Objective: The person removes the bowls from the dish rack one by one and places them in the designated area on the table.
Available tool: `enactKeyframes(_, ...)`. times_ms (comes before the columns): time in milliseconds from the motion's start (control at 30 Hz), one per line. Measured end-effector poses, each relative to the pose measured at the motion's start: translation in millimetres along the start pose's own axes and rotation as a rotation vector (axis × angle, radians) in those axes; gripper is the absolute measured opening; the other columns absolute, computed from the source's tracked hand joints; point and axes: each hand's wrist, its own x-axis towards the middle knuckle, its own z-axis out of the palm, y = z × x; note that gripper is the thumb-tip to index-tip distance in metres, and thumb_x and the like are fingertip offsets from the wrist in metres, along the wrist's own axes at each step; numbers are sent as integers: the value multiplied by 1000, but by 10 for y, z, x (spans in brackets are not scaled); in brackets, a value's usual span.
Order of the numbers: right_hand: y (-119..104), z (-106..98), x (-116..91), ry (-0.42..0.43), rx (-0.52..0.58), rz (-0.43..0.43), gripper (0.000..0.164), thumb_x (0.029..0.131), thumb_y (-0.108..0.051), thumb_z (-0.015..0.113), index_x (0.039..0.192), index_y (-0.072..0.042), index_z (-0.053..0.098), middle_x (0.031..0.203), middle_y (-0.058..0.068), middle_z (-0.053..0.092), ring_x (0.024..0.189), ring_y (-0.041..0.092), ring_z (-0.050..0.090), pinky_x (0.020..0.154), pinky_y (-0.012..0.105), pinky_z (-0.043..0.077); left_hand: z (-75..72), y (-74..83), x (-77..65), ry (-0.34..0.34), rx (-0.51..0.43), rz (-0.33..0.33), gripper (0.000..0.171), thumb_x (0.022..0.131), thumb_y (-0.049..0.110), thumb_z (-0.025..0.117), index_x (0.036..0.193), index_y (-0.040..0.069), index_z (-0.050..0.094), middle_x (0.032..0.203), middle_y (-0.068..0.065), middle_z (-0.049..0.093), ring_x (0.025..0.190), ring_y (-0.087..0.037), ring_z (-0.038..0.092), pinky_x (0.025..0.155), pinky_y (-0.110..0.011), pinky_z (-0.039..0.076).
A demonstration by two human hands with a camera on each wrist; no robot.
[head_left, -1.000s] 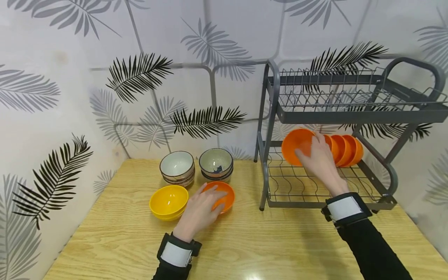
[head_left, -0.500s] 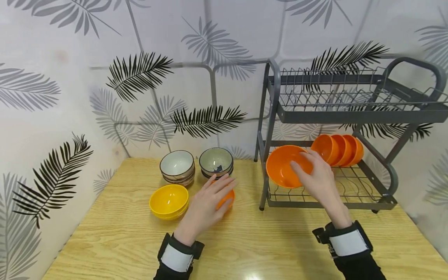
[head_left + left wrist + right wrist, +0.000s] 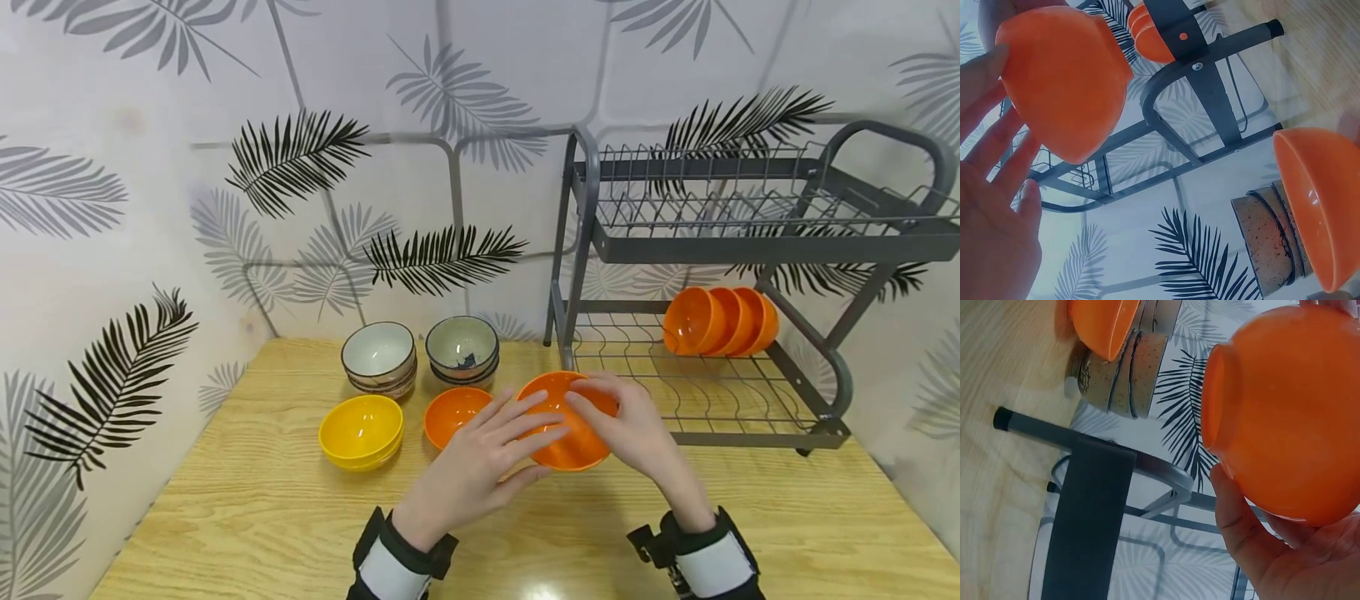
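In the head view, an orange bowl (image 3: pixel 576 446) is held above the table in front of the rack, its opening facing up toward the camera. My right hand (image 3: pixel 637 429) grips its right side, thumb along the rim. Fingers spread and nearly straight, my left hand (image 3: pixel 487 458) reaches across the bowl's left side. From the left wrist, those fingertips show right at the edge of the held bowl (image 3: pixel 1066 81). Another orange bowl (image 3: pixel 448 417) sits on the table behind the left hand, partly hidden by it.
On the table, yellow bowls (image 3: pixel 362 437) are stacked at left, with white bowls (image 3: pixel 378 354) and grey-green bowls (image 3: pixel 462 346) behind. A two-tier dish rack (image 3: pixel 750 250) stands at right. Three orange bowls (image 3: pixel 693 323) lean in its lower tier.
My right hand has brought the orange bowl out of the rack's lower tier, leftward and toward me. My left hand has lifted off the table's orange bowl and moved right to the held one.
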Motion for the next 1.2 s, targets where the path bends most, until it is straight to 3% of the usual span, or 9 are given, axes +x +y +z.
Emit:
enactKeyframes(167, 28, 82, 4, -10, 66, -11, 29, 98, -19, 64, 115, 1, 73, 129, 23, 67, 110, 37, 68, 79, 28, 61, 34, 1, -3, -22, -17, 38, 29, 88, 30, 77, 115, 20, 75, 117, 9, 75, 129, -14, 60, 126, -44, 30)
enactKeyframes(467, 45, 147, -20, -35, 141, 24, 26, 97, -18, 66, 114, -1, 74, 131, 22, 66, 120, 41, 62, 89, 43, 61, 30, 22, 3, -100, -95, 40, 11, 86, 23, 79, 96, 18, 78, 90, 11, 77, 95, -7, 69, 120, -37, 40)
enactKeyframes(633, 94, 162, -50, -45, 194, -5, 25, 97, -16, 65, 118, -4, 73, 131, 20, 67, 124, 41, 61, 92, 44, 59, 6, 29, -4, -111, -87, 47, 7, 86, 24, 78, 93, 21, 78, 84, 14, 75, 83, -6, 67, 111, -30, 49)
enactKeyframes(900, 157, 177, -57, -108, 300, -58, 37, 99, -12, 61, 135, -4, 61, 135, 22, 62, 109, 34, 67, 80, 24, 60, -10, 39, -18, -78, -56, 43, 8, 84, 27, 80, 91, 23, 78, 81, 15, 74, 76, -5, 64, 90, -21, 53)
enactKeyframes(1200, 180, 180, -37, -163, 360, -110, 49, 102, -14, 57, 149, -2, 45, 144, 26, 54, 117, 41, 64, 86, 27, 61, -31, 24, -33, -57, -34, 22, 8, 83, 27, 80, 89, 23, 78, 80, 15, 75, 73, -3, 66, 84, -20, 53)
